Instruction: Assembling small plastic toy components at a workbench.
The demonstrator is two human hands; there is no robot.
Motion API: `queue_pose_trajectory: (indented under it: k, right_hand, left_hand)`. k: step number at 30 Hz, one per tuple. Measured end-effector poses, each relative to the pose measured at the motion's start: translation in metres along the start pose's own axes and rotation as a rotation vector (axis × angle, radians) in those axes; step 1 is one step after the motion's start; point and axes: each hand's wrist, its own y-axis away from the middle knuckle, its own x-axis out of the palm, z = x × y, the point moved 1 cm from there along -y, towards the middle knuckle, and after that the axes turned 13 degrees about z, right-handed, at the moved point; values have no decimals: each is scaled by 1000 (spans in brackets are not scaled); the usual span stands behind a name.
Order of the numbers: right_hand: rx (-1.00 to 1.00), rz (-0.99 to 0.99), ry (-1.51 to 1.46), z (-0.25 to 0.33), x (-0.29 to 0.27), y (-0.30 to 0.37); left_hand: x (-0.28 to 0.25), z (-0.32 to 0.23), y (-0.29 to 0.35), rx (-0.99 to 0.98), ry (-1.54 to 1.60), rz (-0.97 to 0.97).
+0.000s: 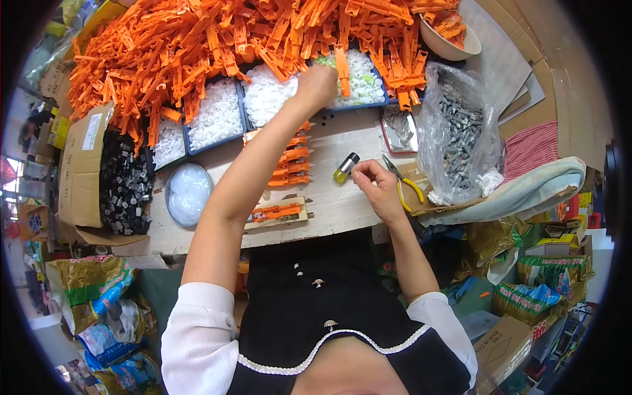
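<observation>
My left hand point(318, 85) is stretched far forward over the tray of white and light-green small plastic pieces point(366, 80). Its fingers look bunched together, with the fingertips mostly hidden; what they hold, if anything, I cannot make out. My right hand point(380, 191) is low over the table, thumb and forefinger pinched together. Whatever is between them is too small to tell. Just left of those fingertips is a small cylinder point(346, 167), dark at one end and yellow-green at the other. Several orange plastic assemblies point(289, 164) lie in a row beside my left forearm, and another orange one point(276, 211) rests on a wooden block point(301, 212).
A large heap of orange plastic parts point(164, 52) covers the far side. Trays of white pieces point(216, 112) stand before it. Pliers point(409, 184) and a bag of grey metal parts point(457, 125) lie right; a box of black parts point(82, 171) and round dish point(188, 195) left.
</observation>
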Motion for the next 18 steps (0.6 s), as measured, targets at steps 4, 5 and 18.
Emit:
queue_pose_trajectory:
  k: [4, 5, 18]
  right_hand:
    - [19, 30, 26, 7, 9, -1]
    - [15, 26, 25, 7, 11, 0]
    - [-38, -29, 84, 11, 7, 8]
  left_hand:
    - [18, -10, -6, -53, -309, 53]
    - [17, -11, -8, -49, -307, 48]
    - [-16, -2, 22, -32, 915, -98]
